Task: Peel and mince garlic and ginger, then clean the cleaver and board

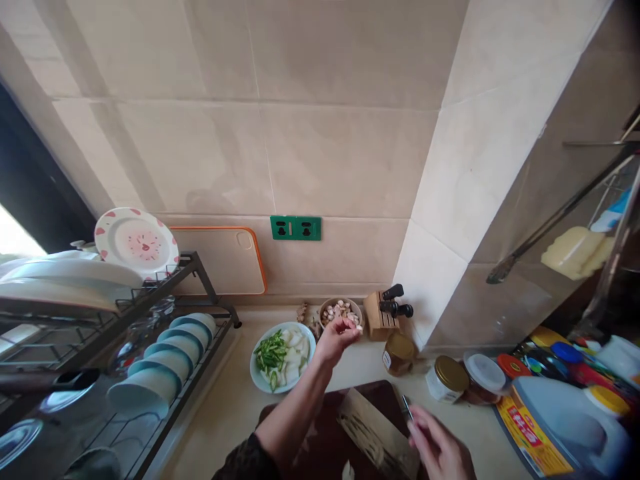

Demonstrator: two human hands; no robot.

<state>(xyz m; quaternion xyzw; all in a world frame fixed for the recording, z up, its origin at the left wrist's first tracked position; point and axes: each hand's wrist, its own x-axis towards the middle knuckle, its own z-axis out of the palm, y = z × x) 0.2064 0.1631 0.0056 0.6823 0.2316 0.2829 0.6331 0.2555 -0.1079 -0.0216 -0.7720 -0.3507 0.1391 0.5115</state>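
Pinching a white clove (359, 328), the left hand (339, 338) reaches the garlic bowl (350, 304); green chillies (270, 353) lie sliced on the plate (300, 331), right hand (435, 443) open.

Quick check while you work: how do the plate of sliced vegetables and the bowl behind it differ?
The plate is wider, shallower and pale, while the bowl is smaller, deeper and brownish. The plate holds green slices and white slices; the bowl holds pale chunks. The left hand is over the bowl's near edge, not the plate. Both sit on the counter.
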